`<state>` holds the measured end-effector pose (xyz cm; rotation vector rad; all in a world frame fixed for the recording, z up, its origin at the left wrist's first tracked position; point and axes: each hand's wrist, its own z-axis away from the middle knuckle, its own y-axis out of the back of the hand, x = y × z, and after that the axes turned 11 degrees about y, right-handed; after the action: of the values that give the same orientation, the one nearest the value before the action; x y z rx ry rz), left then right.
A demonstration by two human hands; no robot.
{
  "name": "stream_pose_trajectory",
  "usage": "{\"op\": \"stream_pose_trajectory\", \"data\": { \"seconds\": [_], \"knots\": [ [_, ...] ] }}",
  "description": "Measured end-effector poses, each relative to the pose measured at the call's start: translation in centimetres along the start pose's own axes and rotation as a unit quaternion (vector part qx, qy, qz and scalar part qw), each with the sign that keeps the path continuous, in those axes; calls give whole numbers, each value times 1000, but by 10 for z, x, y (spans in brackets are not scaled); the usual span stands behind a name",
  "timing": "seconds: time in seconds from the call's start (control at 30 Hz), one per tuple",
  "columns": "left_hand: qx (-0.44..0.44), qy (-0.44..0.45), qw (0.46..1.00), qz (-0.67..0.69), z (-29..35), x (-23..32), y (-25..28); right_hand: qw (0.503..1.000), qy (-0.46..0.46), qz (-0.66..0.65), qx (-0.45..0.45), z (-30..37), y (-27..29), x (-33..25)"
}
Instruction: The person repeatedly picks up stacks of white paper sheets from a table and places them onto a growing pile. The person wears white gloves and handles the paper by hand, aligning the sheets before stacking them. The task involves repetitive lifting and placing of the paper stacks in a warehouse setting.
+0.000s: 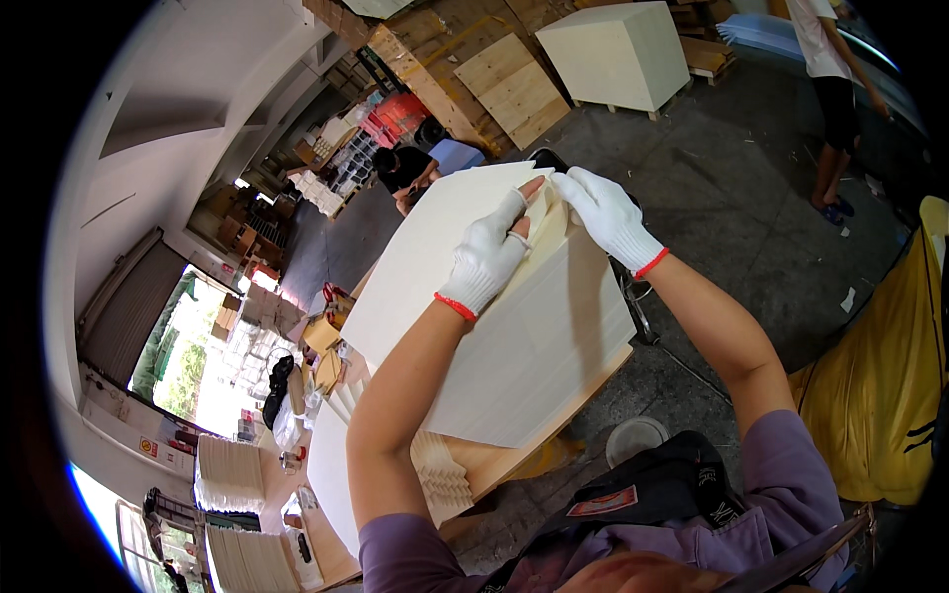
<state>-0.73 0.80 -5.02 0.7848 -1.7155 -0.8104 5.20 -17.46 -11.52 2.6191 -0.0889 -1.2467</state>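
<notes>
A tall stack of cream-white sheets stands in front of me on a wooden table. Both hands wear white knitted gloves with red cuffs. My left hand lies over the top sheet, its bare fingertips closed on the stack's upper edge near the far corner. Some sheets there are lifted and fanned apart. My right hand is closed at the same corner from the right, its fingertips against the raised sheet edges. How many sheets each hand grips is hidden.
Left of the stack, the wooden table carries smaller stacks of white sheets and loose items. A yellow sack stands at right. A round bucket is near my waist. Beyond are a wrapped pallet block, a seated person and a standing person.
</notes>
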Motion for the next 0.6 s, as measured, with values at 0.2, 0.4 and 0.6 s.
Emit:
{"op": "stream_pose_trajectory", "data": {
  "seconds": [0.2,0.4,0.6],
  "knots": [
    [-43,73,996,-34,-3,3,1,1000,15,8,10,1,1,0],
    [-44,69,997,-17,-3,-3,0,1000,20,18,12,1,-1,3],
    [-45,62,997,-5,0,4,3,1000,21,12,17,1,0,1]
  ]
}}
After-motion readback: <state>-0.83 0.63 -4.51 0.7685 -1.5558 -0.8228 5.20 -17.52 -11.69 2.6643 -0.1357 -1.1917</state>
